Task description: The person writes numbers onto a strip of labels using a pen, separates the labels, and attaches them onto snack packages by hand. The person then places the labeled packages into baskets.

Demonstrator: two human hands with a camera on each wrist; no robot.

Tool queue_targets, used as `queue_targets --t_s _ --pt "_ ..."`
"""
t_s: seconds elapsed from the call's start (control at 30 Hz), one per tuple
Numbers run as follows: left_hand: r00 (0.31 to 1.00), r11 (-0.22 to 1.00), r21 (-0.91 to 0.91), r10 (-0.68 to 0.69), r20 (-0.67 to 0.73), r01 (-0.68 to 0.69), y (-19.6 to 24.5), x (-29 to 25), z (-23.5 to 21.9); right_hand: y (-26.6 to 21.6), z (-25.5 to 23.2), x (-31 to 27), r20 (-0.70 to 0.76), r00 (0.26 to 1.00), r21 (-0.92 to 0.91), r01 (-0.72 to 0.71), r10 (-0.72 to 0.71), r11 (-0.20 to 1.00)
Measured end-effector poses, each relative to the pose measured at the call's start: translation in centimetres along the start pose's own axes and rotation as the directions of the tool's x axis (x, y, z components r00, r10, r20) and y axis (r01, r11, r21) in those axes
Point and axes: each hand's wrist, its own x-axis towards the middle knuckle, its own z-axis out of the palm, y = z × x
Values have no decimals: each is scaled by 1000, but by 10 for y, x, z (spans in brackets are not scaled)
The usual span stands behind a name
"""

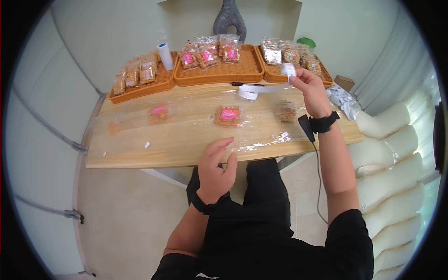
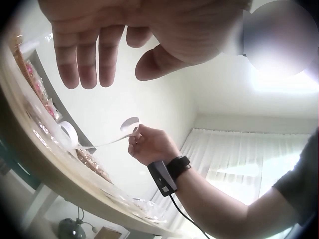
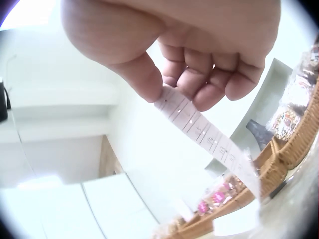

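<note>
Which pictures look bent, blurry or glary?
Head view: rounded black corners, probably a wide lens, and glare on the clear plastic; left wrist view: the table edge bows, light glows through the curtain, and a round patch at upper right is blurred; right wrist view: the paper strip washes out at its lower end, and the snack bags look soft.

The table [image 1: 119, 156] (pale, wood-grained) carries three wicker trays [image 1: 219, 79], a black pen [image 1: 247, 84], snack packets [image 1: 228, 116] and clear plastic [image 1: 255, 146].

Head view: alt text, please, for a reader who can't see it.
A person's right grip pinches a white strip above a table; the left grip is open and empty. Snack packs lie on the table, and three trays of more packs stand along its back.
</note>
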Motion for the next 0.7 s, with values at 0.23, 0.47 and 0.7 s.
queue_targets --t_s 0.23,0.47,0.7 --pt "997 988 -150 -34 74 45 31 17 17 -23 -5 -60 3 995 535 87 -105 840" --pt "994 976 -215 51 100 -29 62 29 26 -46 40 -112 166 980 631 -16 -114 776" --pt "822 816 -303 -323 469 493 46 1 -6 -37 60 -131 109 984 646 35 -138 762"
